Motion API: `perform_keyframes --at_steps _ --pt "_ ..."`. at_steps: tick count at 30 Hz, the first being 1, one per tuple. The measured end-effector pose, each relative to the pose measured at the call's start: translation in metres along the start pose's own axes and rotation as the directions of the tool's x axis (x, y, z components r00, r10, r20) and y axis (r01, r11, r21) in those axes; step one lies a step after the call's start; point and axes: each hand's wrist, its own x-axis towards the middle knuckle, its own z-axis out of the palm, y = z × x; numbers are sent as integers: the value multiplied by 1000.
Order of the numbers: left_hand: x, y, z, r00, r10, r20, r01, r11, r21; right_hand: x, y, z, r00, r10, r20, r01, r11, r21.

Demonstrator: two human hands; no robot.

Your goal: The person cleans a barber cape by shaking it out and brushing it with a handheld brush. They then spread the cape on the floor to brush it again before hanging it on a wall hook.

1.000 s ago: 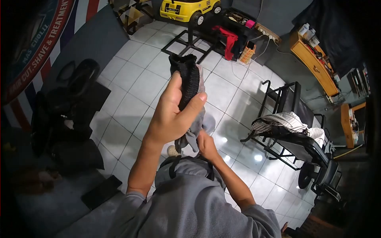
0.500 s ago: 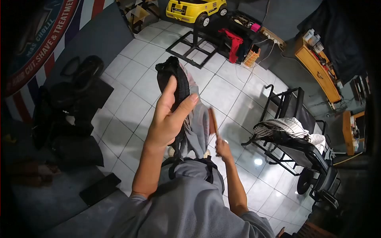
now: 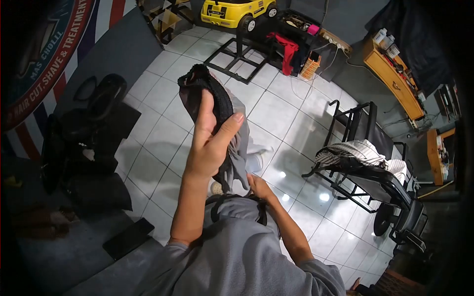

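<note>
Black ribbed cloth (image 3: 220, 100) up in the air, held in front of the chest, high over the middle of the white tiled floor (image 3: 284, 116). The left hand (image 3: 210, 145) has it clamped: fingers stretched up along one side, thumb pressed against the other. Grey fabric (image 3: 242, 150) hangs down from that grip towards the waist. Down there the right hand (image 3: 259, 187) touches the fabric's lower end, fingers curled, though whether it is really pinching cannot be told. Outward now: barber chair (image 3: 370, 170) by the floor's right edge, a striped towel (image 3: 351, 153) draped over it. Yellow toy car (image 3: 237, 11) at the far edge, wooden shelf (image 3: 392, 81) in the far right corner.
</note>
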Motion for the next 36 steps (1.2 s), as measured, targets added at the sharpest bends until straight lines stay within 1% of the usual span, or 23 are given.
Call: perform_keyframes --at_steps 2,4,6,9,10,11,13,14,16,17,19,20,22,24,25,26,28,29,31,33,34,35,36 --pt "2 2 -6 999 29 29 -30 999 35 -1 102 26 985 138 102 -115 972 -203" --pt "-1 2 -8 999 4 -39 -6 999 -34 -22 153 31 959 249 134 -180 903 -390" --pt "-2 12 -15 999 -11 -51 5 994 -107 -42 170 25 932 345 114 -222 789 -573" --pt "0 10 -22 998 5 -59 -14 986 -168 -39 165 14 928 372 -2 -318 790 -525" --pt "-2 5 -22 998 -4 -58 -6 985 -173 -28 166 12 898 429 -101 -437 836 -332" --pt "-3 1 -21 999 17 -43 -24 987 -157 -27 165 8 898 404 -175 -427 897 -118" --pt "-2 -8 -15 994 26 -103 -34 997 -74 -20 62 -22 879 364 -308 -270 912 309" --pt "-3 -15 -13 990 40 -133 -45 998 -33 -20 6 -35 864 349 -364 -137 857 496" --pt "-4 -31 -12 992 58 -114 -62 998 -28 -32 -99 -58 887 239 -394 213 545 811" --pt "-7 -34 -8 990 46 -132 -42 999 31 -40 -134 -63 882 195 -429 278 519 808" --pt "-6 -42 0 982 68 -178 -53 995 89 -48 -178 -67 856 106 -507 410 459 788" --pt "-5 -47 2 974 109 -200 -84 988 130 -50 -183 -62 870 63 -490 403 481 778" --pt "-2 -45 14 951 230 -206 -203 969 144 -43 -175 -49 916 -107 -388 371 596 712" --pt "-4 -41 15 948 219 -232 -189 971 145 -27 -148 -25 934 -62 -353 290 709 643" --pt "-4 -33 14 953 199 -229 -181 979 96 -15 -119 -16 932 -18 -361 191 872 450" --pt "-4 -27 13 958 180 -224 -174 984 48 0 -72 -3 950 -21 -310 109 956 271" --pt "-2 -26 4 961 182 -206 -174 983 58 5 5 11 982 139 -129 -150 985 -83" --pt "-1 -29 -5 966 166 -197 -160 986 50 0 47 15 999 37 22 -26 928 -371" --pt "-1 -23 -11 978 85 -190 -91 996 -23 -12 127 24 991 95 91 -39 874 -485" --pt "-4 -26 -14 980 15 -196 -31 996 -79 -25 130 10 959 253 126 -141 816 -561" --pt "-8 -31 -18 979 -23 -202 0 994 -111 -32 115 -1 889 458 15 -419 824 -382" --pt "-12 -39 -25 987 -27 -156 14 996 -84 -34 136 1 897 401 -185 -440 853 -280" --pt "-16 -49 -25 974 -35 -225 21 998 -62 -34 161 4 856 347 -384 -435 884 -171"
